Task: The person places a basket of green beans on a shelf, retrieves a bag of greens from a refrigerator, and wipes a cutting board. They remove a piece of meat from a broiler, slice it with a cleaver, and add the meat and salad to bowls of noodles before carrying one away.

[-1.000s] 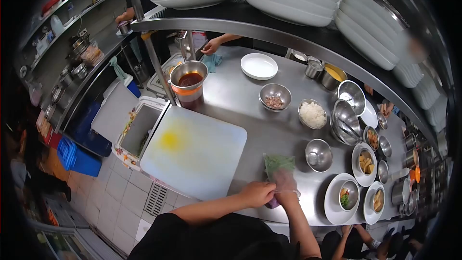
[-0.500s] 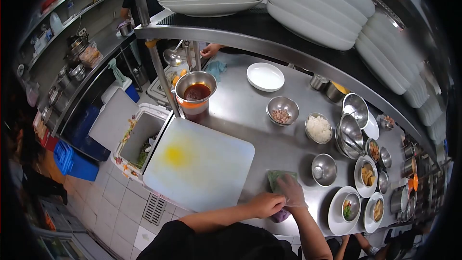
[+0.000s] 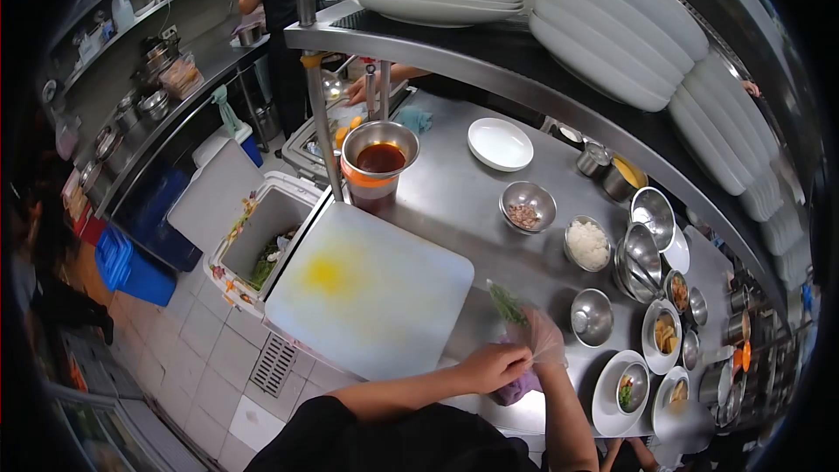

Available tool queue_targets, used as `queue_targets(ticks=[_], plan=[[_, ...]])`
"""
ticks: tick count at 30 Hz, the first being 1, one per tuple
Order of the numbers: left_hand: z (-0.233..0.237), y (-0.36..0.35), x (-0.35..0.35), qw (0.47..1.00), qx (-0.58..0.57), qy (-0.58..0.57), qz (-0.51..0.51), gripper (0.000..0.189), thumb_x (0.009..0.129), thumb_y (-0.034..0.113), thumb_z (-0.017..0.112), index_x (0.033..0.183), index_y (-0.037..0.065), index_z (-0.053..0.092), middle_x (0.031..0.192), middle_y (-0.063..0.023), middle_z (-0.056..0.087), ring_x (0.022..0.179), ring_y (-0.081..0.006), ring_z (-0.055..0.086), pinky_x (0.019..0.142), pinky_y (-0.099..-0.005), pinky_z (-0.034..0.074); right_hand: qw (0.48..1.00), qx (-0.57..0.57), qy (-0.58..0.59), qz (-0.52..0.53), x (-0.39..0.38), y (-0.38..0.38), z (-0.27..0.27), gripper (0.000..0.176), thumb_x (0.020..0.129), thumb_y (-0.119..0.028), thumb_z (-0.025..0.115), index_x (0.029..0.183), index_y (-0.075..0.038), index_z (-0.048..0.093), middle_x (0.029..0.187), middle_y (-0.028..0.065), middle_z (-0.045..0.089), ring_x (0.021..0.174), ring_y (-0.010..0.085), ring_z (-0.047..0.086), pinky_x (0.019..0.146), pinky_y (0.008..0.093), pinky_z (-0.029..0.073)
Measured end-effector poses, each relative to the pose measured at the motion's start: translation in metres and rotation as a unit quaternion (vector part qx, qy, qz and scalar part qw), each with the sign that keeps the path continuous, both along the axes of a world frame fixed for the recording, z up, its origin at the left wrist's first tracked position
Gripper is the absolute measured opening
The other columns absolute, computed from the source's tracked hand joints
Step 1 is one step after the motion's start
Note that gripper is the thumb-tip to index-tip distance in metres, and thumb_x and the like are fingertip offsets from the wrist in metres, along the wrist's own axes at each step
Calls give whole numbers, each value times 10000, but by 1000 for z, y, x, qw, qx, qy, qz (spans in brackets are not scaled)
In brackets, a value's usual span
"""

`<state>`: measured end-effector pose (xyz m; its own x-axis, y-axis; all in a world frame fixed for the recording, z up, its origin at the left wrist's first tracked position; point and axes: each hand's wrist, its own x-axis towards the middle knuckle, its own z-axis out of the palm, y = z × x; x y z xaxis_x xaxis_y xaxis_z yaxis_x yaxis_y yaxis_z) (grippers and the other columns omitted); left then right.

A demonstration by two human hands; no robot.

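Note:
My left hand (image 3: 496,369) is bare and closed, its fingers pinched at the cuff of a clear plastic glove (image 3: 548,337). That glove covers my right hand (image 3: 540,348), which is raised near the counter's front edge; motion smears its fingers. Just beyond the right fingers lies a green leafy bundle (image 3: 508,304), seemingly in clear plastic. Below my hands, partly covered by them, is a purple bundle (image 3: 517,387). A metal bowl (image 3: 592,316) stands to the right of the gloved hand.
A white cutting board (image 3: 384,297) with a yellow stain lies left, beside an open bin (image 3: 229,249). A sauce pot (image 3: 382,156) stands behind it. Bowls of rice (image 3: 587,245) and chopped meat (image 3: 524,215) sit right. Another person's hand (image 3: 357,90) shows across the counter (image 3: 454,192).
The view has shifted, so the counter things appear moved. My gloved right hand has turned more upright and moved right of the green bundle. My left hand stays at the glove's cuff.

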<state>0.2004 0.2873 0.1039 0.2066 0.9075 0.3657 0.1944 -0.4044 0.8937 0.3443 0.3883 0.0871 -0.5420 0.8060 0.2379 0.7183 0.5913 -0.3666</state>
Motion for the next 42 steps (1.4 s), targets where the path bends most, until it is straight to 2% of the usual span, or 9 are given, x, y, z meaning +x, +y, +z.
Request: queue_targets(ticks=[5, 13, 16, 25, 34, 37, 40, 41, 42], plan=[[2, 8, -13, 999, -6, -27, 43, 129, 902, 188, 555, 933, 63, 564, 787, -111, 608, 694, -282, 604, 624, -357, 461, 962, -41, -270, 9, -7, 6, 30, 199, 780, -209, 585, 931, -89, 635, 932, 148, 652, 873, 347, 626, 746, 420, 498], [-16, 15, -21, 990, -70, -26, 118, 137, 886, 190, 588, 914, 56, 577, 704, -83, 606, 594, -187, 574, 567, -319, 446, 973, 4, -223, 67, 8, 21, -30, 168, 808, -190, 540, 874, -80, 647, 872, 138, 665, 834, 336, 641, 710, 434, 502], [-14, 16, -22, 990, -70, -33, 116, 130, 886, 183, 588, 898, 53, 581, 656, -75, 578, 550, -159, 534, 536, -298, 425, 960, -68, -268, 46, -9, 11, -3, 159, 809, -161, 528, 866, -74, 648, 848, 145, 661, 794, 328, 644, 677, 430, 503], [0, 27, -15, 991, -56, -31, 116, 159, 894, 206, 584, 882, 48, 574, 674, -83, 584, 573, -174, 541, 551, -311, 434, 964, 0, -262, 35, -3, -17, 30, 169, 804, -165, 530, 779, -37, 637, 799, 170, 654, 700, 330, 643, 638, 427, 501], [-4, 35, -17, 991, -51, -54, 112, 111, 887, 153, 578, 888, 42, 575, 716, -94, 604, 632, -186, 580, 594, -309, 459, 991, -52, -111, -57, -11, -40, 76, 182, 873, -152, 543, 857, -3, 647, 817, 226, 646, 777, 378, 637, 704, 392, 514], [-3, 39, -25, 986, -72, -39, 146, 95, 886, 137, 572, 886, 42, 572, 715, -88, 598, 631, -173, 570, 593, -300, 459, 978, -98, 165, -79, -6, -36, 84, 168, 911, -173, 542, 948, -35, 631, 863, 190, 669, 783, 277, 668, 709, 354, 514], [-14, 42, -32, 982, -98, -19, 162, 110, 887, 153, 580, 883, 43, 576, 694, -50, 588, 632, -127, 563, 575, -276, 448, 826, -310, 456, -115, 4, -21, 89, 208, 949, -191, 517, 1010, 1, 570, 1019, 140, 653, 878, 264, 647, 790, 343, 506], [-12, 42, -35, 979, -124, 1, 163, 126, 881, 172, 585, 889, 46, 580, 739, -78, 607, 655, -169, 584, 601, -296, 461, 823, -306, 459, -134, 8, -17, 87, 208, 949, -191, 517, 1010, 1, 570, 1019, 140, 653, 878, 264, 647, 790, 343, 506], [-9, 40, -38, 975, -147, 22, 165, 143, 874, 190, 591, 896, 49, 583, 783, -106, 626, 679, -211, 604, 627, -315, 475, 722, -383, 565, -108, 12, -11, 82, 197, 944, -189, 521, 1004, -7, 569, 1037, 157, 638, 895, 285, 640, 805, 376, 513]])
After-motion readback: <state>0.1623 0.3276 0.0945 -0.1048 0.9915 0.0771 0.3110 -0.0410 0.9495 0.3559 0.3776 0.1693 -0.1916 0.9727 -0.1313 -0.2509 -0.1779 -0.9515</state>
